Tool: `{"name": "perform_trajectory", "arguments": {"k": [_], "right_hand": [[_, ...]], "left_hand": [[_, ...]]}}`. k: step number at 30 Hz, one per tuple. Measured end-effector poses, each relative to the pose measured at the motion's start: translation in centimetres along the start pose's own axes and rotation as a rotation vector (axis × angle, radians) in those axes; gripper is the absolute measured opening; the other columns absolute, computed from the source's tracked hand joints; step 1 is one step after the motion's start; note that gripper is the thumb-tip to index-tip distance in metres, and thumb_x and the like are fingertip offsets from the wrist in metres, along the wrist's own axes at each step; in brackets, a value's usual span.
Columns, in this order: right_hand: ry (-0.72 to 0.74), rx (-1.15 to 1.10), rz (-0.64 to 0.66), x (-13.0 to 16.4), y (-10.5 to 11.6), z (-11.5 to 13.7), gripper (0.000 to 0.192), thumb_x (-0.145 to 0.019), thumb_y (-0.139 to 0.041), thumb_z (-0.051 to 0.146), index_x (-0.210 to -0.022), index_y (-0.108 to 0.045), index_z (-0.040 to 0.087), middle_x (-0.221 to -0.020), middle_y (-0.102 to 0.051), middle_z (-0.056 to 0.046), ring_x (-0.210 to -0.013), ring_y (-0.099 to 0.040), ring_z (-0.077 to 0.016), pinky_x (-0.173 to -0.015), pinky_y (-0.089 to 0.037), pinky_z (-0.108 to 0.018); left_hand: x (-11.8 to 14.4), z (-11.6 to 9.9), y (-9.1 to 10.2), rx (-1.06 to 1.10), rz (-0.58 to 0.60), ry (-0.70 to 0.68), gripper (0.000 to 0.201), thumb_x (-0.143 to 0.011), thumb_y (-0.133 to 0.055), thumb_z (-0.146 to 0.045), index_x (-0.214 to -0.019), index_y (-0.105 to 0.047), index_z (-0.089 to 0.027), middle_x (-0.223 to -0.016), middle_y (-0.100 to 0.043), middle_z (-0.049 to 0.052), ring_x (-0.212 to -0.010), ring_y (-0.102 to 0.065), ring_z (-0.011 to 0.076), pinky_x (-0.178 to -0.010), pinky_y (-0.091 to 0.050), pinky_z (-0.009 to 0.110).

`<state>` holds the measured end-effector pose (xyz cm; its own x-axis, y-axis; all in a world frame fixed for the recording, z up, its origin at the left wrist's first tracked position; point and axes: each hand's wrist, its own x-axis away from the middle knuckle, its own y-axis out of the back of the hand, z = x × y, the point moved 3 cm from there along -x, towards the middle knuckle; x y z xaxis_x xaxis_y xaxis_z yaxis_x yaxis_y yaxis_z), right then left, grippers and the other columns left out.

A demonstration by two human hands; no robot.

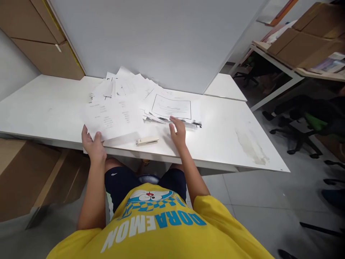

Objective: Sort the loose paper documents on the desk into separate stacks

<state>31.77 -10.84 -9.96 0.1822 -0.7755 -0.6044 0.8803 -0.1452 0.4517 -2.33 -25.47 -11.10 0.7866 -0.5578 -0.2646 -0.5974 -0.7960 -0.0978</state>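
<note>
- Head view: one sheet [115,124] is gripped by the left hand [95,148], thumb on top at its near left corner, fingers closed narrow on it.
- One framed sheet [172,107] lies right of it, its frame longest left to right; the right hand [179,135] is nearer, fingers loosely spread at its near side, contact unclear.
- One stapler [147,141] lies between the hands, closer to the right, long axis roughly along the near edge of the tabletop [221,127].
- Loose papers [128,81] fan out behind, toward the far edge, too overlapped to count.
- Boxes [54,59] stand by the far left corner; their exact number is unclear.
</note>
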Motion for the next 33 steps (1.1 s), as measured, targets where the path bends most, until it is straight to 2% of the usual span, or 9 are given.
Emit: {"name": "perform_trajectory", "arguments": {"k": [3, 7, 9, 11, 14, 18, 22, 26, 33], "right_hand": [[-0.220, -0.403, 0.072, 3.5, -0.9, 4.1, 0.047, -0.098, -0.047, 0.060, -0.122, -0.063, 0.024, -0.125, -0.069, -0.013, -0.118, -0.064, -0.0257, -0.101, -0.051, -0.044], [-0.408, -0.866, 0.309, 7.9, -2.1, 9.2, 0.060, -0.084, -0.062, 0.072, -0.119, -0.060, 0.024, -0.112, -0.073, -0.011, -0.094, -0.070, -0.0237, -0.083, -0.057, -0.039], [-0.534, -0.939, 0.273, 8.9, -2.0, 10.1, 0.054, -0.083, -0.063, 0.071, -0.106, -0.063, 0.022, -0.089, -0.073, -0.008, -0.077, -0.068, -0.0212, -0.073, -0.057, -0.036], [-0.666, -0.945, 0.096, 9.3, -1.2, 9.4, 0.045, -0.086, -0.064, 0.065, -0.098, -0.062, 0.021, -0.070, -0.065, -0.003, -0.062, -0.061, -0.0184, -0.064, -0.056, -0.034], [-0.786, -0.905, -0.191, 10.0, 0.8, 6.7, 0.036, -0.082, -0.071, 0.053, -0.094, -0.059, 0.022, -0.063, -0.057, 0.002, -0.051, -0.051, -0.0149, -0.051, -0.049, -0.031], [-0.902, -0.820, -0.347, 12.4, 3.4, 2.9, 0.037, -0.073, -0.077, 0.049, -0.085, -0.057, 0.021, -0.055, -0.054, 0.005, -0.044, -0.045, -0.0128, -0.044, -0.043, -0.029], [-0.951, -0.784, -0.369, 14.7, 4.6, 1.5, 0.040, -0.070, -0.079, 0.051, -0.084, -0.056, 0.022, -0.054, -0.056, 0.006, -0.044, -0.046, -0.0124, -0.044, -0.042, -0.028], [-0.952, -0.809, -0.311, 15.5, 4.7, 1.4, 0.039, -0.072, -0.077, 0.053, -0.083, -0.056, 0.022, -0.057, -0.058, 0.005, -0.045, -0.047, -0.0122, -0.046, -0.044, -0.028], [-0.939, -0.910, -0.206, 15.3, 4.1, 1.5, 0.040, -0.073, -0.076, 0.054, -0.084, -0.057, 0.021, -0.056, -0.054, 0.005, -0.044, -0.045, -0.0117, -0.046, -0.042, -0.028]], "left_hand": [[1.4, -2.0, -0.5, 0.129, -0.099, 0.048, 0.072, -0.075, -0.077, -0.035, -0.140, -0.048, -0.030, -0.146, -0.053, 0.011, -0.131, -0.057, 0.0267, -0.102, -0.056, 0.040], [5.1, -3.5, -4.4, 0.135, 0.063, 0.077, 0.075, -0.074, -0.079, -0.044, -0.141, -0.048, -0.028, -0.145, -0.055, 0.012, -0.131, -0.057, 0.0277, -0.106, -0.053, 0.041], [7.6, -4.0, -7.0, 0.094, 0.217, 0.057, 0.073, -0.079, -0.075, -0.049, -0.143, -0.047, -0.027, -0.147, -0.053, 0.012, -0.134, -0.054, 0.0275, -0.110, -0.049, 0.041], [10.0, -4.5, -9.2, -0.006, 0.395, 0.003, 0.066, -0.087, -0.067, -0.051, -0.145, -0.046, -0.027, -0.148, -0.052, 0.012, -0.136, -0.052, 0.0264, -0.114, -0.045, 0.041], [11.7, -5.0, -10.9, -0.294, 0.579, -0.188, 0.060, -0.095, -0.054, -0.048, -0.150, -0.042, -0.028, -0.148, -0.053, 0.012, -0.140, -0.047, 0.0264, -0.119, -0.038, 0.045], [11.6, -4.3, -11.9, -0.568, 0.730, -0.506, 0.053, -0.099, -0.046, -0.044, -0.148, -0.046, -0.025, -0.150, -0.051, 0.012, -0.152, -0.027, 0.0303, -0.126, -0.024, 0.052], [12.5, -2.6, -12.8, -0.649, 0.890, -0.625, 0.054, -0.098, -0.045, -0.040, -0.150, -0.046, -0.024, -0.156, -0.045, 0.011, -0.154, -0.021, 0.0335, -0.125, -0.019, 0.058], [13.1, -1.6, -13.0, -0.672, 0.916, -0.607, 0.054, -0.097, -0.044, -0.037, -0.151, -0.045, -0.026, -0.158, -0.042, 0.009, -0.154, -0.022, 0.0340, -0.126, -0.012, 0.062], [12.2, -1.2, -12.6, -0.655, 0.982, -0.617, 0.053, -0.096, -0.043, -0.033, -0.149, -0.047, -0.025, -0.156, -0.046, 0.008, -0.153, -0.026, 0.0307, -0.127, -0.013, 0.057]]}}
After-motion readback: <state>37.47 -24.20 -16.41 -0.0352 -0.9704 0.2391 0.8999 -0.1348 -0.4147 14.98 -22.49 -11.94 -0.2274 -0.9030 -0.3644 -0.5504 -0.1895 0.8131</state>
